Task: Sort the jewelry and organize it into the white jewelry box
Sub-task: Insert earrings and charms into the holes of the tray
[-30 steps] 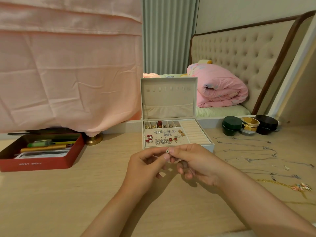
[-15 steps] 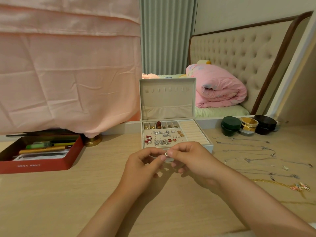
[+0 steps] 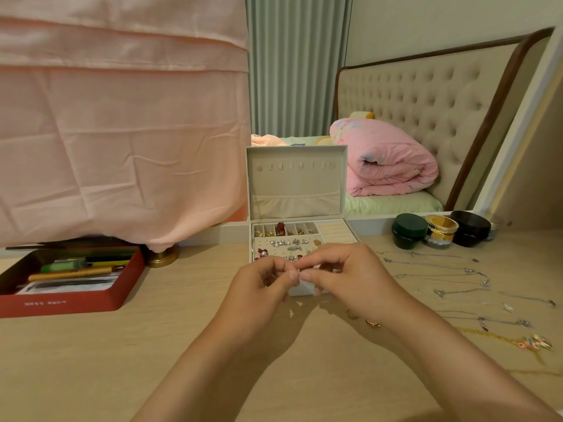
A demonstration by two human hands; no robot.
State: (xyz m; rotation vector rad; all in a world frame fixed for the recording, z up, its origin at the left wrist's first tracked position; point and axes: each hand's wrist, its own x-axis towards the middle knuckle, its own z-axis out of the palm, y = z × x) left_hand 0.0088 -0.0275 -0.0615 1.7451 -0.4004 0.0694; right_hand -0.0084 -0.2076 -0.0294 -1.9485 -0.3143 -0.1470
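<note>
The white jewelry box (image 3: 296, 184) stands open in the middle of the wooden table, lid upright, its tray holding several earrings and small pieces. Just in front of the box my left hand (image 3: 262, 287) and my right hand (image 3: 350, 278) meet fingertip to fingertip, both pinching one tiny silver earring (image 3: 298, 271). The hands hide the box's front edge. Several silver necklaces (image 3: 466, 271) lie spread on the table to the right, with a gold chain (image 3: 515, 341) nearest me. Two small rings or earrings (image 3: 362, 318) lie beside my right wrist.
A red tray (image 3: 70, 303) of pens sits at the left. Three round jars (image 3: 438, 229) stand at the back right. A pink cloth (image 3: 122, 132) hangs over the back left, above a brass base (image 3: 163, 257). A mirror behind shows a bed.
Both hands have drawn slightly toward me and lower, still pinching the small earring between them. The box and necklaces have not moved.
</note>
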